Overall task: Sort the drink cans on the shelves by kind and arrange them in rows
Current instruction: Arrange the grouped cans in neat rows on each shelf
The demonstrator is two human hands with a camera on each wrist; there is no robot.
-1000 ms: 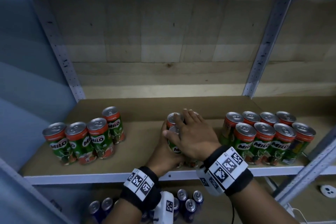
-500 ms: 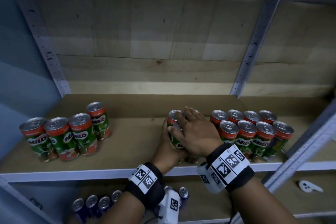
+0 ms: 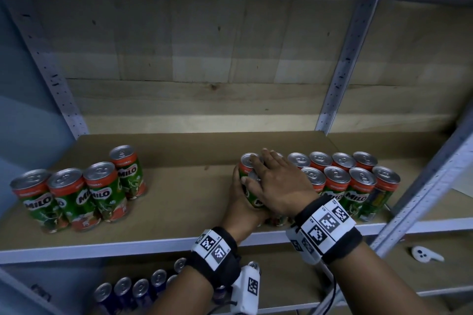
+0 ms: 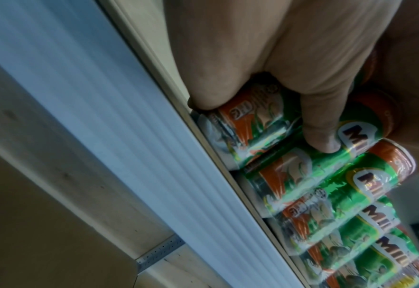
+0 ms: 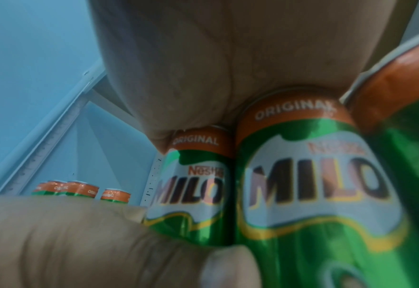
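A small cluster of green and orange Milo cans (image 3: 247, 161) stands mid-shelf, now tight against the two-row group of Milo cans (image 3: 337, 176) on the right. My left hand (image 3: 239, 202) cups the cluster's left side; in the left wrist view its thumb (image 4: 319, 124) presses the front can (image 4: 252, 124). My right hand (image 3: 279, 186) lies flat over the can tops with fingers straight. In the right wrist view the palm (image 5: 203, 68) rests on two Milo cans (image 5: 314, 185). Most of the cluster is hidden by the hands.
Another group of Milo cans (image 3: 76, 194) stands at the shelf's left end, with bare board (image 3: 184, 186) between it and the hands. Blue cans (image 3: 133, 289) sit on the lower shelf. A white controller (image 3: 426, 254) lies lower right. A metal upright (image 3: 340, 66) rises behind the right group.
Both hands slid the cluster to the right, and the gap to the right group has closed. The view has shifted as well.
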